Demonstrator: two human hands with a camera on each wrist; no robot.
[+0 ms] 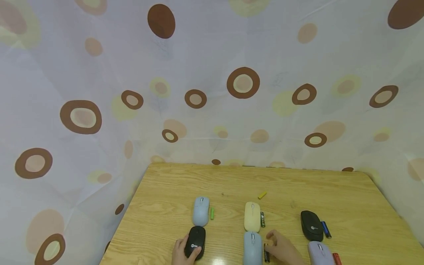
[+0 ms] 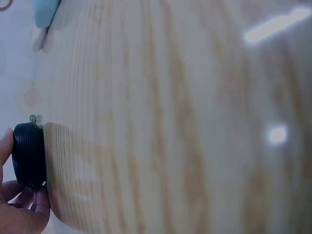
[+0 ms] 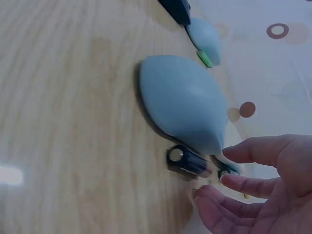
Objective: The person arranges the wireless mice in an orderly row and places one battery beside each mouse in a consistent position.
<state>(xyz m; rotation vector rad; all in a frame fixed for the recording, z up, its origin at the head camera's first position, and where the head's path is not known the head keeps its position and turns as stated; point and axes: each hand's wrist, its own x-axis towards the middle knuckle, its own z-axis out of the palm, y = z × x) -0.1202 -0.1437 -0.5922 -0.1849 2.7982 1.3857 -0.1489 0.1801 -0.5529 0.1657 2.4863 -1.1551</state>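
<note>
My left hand (image 1: pixel 180 254) grips a black mouse (image 1: pixel 196 239) by its sides, thumb on the right and fingers on the left. In the left wrist view the same black mouse (image 2: pixel 29 155) appears at the lower left, between thumb and fingers. My right hand (image 1: pixel 283 248) is beside a dark battery (image 1: pixel 266 253) that lies along the right side of a light blue mouse (image 1: pixel 253 248). The right wrist view has the thumb and fingers spread apart, their tips close to the battery (image 3: pixel 187 161) and the blue mouse (image 3: pixel 183 100).
Another blue mouse (image 1: pixel 201 211) lies ahead of the black one, beside a green battery (image 1: pixel 212 213). Further right are a cream mouse (image 1: pixel 252 217), a dark battery (image 1: pixel 262 219), a yellow battery (image 1: pixel 262 195), a black mouse (image 1: pixel 311 225), a blue battery (image 1: pixel 326 229), a lilac mouse (image 1: pixel 320 253) and a red battery (image 1: pixel 336 258).
</note>
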